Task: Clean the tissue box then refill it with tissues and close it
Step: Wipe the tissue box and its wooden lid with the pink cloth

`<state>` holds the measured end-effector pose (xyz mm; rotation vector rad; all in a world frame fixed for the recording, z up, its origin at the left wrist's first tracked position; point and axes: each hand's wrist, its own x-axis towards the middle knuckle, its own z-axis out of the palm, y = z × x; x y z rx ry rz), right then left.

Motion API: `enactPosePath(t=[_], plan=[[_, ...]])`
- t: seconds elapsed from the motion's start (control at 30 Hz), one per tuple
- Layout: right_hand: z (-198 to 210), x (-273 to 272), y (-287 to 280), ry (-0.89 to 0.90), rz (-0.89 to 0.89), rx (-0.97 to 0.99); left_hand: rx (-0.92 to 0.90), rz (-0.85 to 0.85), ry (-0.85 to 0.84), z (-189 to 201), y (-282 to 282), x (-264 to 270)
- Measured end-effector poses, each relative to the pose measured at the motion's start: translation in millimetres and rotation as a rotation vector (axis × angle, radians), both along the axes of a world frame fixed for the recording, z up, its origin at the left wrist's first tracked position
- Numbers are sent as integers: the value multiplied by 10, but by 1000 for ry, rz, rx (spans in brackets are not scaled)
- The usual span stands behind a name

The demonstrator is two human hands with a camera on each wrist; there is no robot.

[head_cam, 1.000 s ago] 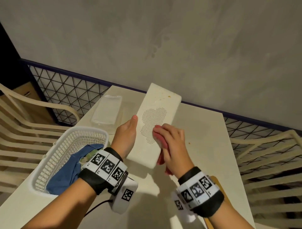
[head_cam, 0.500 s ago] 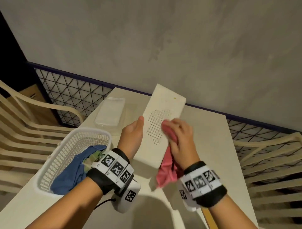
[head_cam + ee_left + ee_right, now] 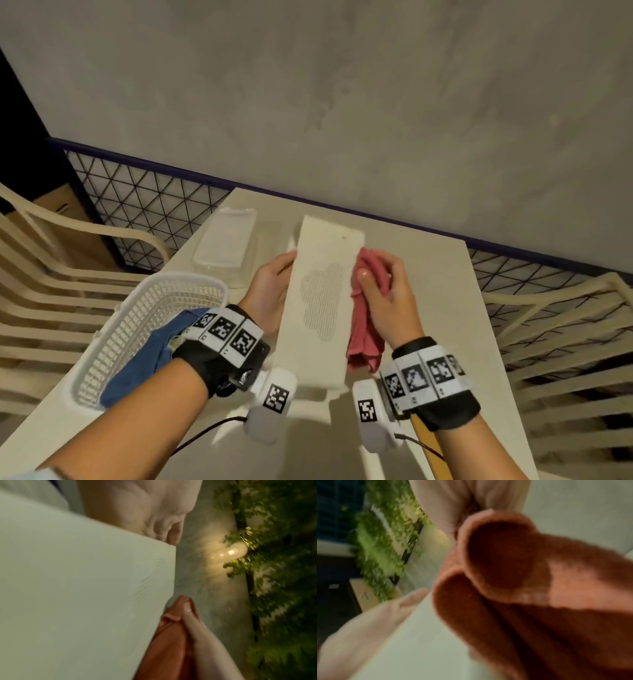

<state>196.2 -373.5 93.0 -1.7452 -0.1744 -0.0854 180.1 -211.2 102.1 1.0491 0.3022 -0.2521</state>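
The view is blurred throughout. A reddish-orange soft fabric cloth (image 3: pixel 547 601) fills the centre and lower right of the frame. Its folds curl into an open hollow at upper centre. The right hand (image 3: pixel 471 497) enters from the top edge, and its fingers close on the cloth directly above the hollow. A white flat rigid panel (image 3: pixel 423 649) occupies the lower centre, and the cloth touches its right side. The left hand (image 3: pixel 364 631) lies along the panel's left edge at lower left, thumb pointing toward the frame centre. Blurred green foliage (image 3: pixel 385 545) runs down the upper left. A pale plain surface (image 3: pixel 582 509) fills the upper right.
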Motion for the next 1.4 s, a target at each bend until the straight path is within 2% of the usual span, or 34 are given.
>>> enactPosePath(t=[0.1,0.2,0.27,0.33,0.4,0.53,0.6,0.7,0.77,0.93,1.07,1.13,1.2,1.33,1.4], plan=[[-129,-94,51,-79,19,-254,-66,-49,24,44,15,21],[-232,-234,111,-207,14,-338,-84,-48,41,32,1,42],[-281,-338,199,-392,34,-455,-51,-67,21,20,-36,37],[-266,-403,290,-577,133,-613,-2,-97,-17,7,-77,30],[-147,-343,341,-671,149,-682,4,-80,-46,9,-86,40],[70,-139,277,-627,-47,-540,0,-36,-53,69,-41,98],[56,-168,309,-602,-91,-545,-12,-28,-50,103,-70,96],[29,-307,433,-733,66,-675,20,52,-23,125,-122,89],[110,-244,437,-738,136,-681,11,74,-40,153,-114,85],[240,-128,325,-683,11,-607,-42,16,-67,250,-25,111],[328,-166,365,-682,167,-700,-56,45,-82,209,-52,88],[434,-80,418,-598,132,-677,-65,43,-71,208,-93,62],[435,-91,476,-586,91,-671,-56,38,-66,216,-96,60],[239,-254,499,-637,249,-736,-29,122,-66,262,-21,93],[308,-152,500,-610,193,-676,-26,93,-76,277,-14,108]])
